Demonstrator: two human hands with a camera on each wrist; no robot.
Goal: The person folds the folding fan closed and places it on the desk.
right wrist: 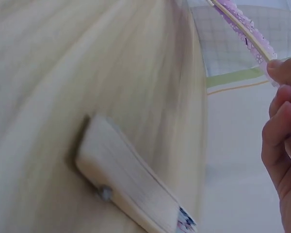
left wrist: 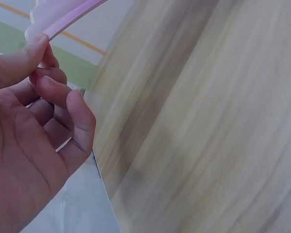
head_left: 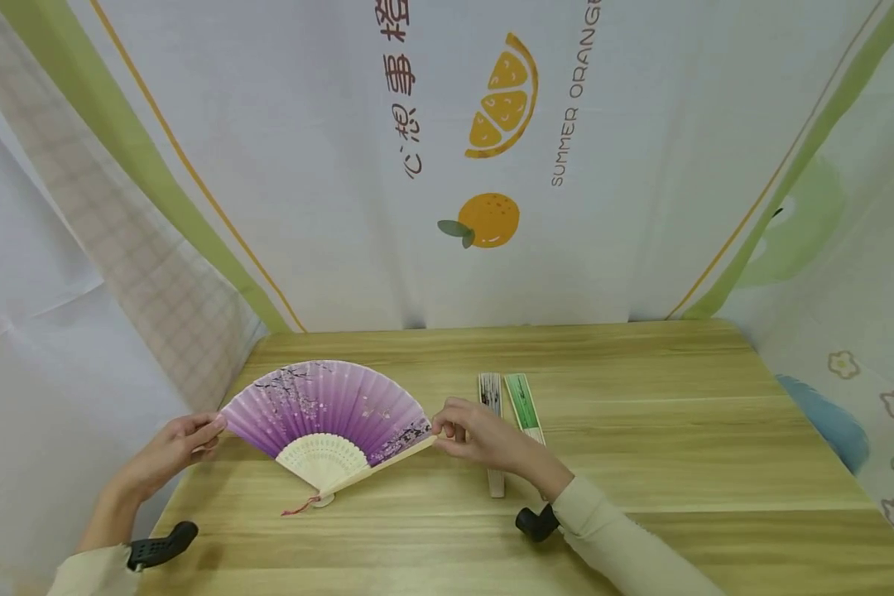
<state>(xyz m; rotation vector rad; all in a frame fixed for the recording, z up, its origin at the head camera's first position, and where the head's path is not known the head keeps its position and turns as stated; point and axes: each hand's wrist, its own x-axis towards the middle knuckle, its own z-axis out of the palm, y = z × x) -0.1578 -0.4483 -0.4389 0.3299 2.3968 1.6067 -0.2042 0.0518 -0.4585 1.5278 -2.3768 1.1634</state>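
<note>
A purple folding fan [head_left: 335, 397] with a blossom print is spread wide, its pale slatted ribs meeting at a pivot with a red tassel [head_left: 298, 507]. My left hand [head_left: 182, 447] pinches the fan's left edge between thumb and index finger; the left wrist view shows the other fingers loosely curled. At the opposite edge, my right hand [head_left: 484, 434] pinches the end of the outer pale rib. In the right wrist view only a strip of the fan [right wrist: 250, 36] shows beside the right hand [right wrist: 283, 131].
Beyond the right hand lie two closed folding fans: one white with a dark print [head_left: 491, 393], one green [head_left: 523, 401]. The right forearm partly covers them. All are on a wooden table [head_left: 678, 430], with a printed fruit-pattern curtain [head_left: 603, 248] behind it.
</note>
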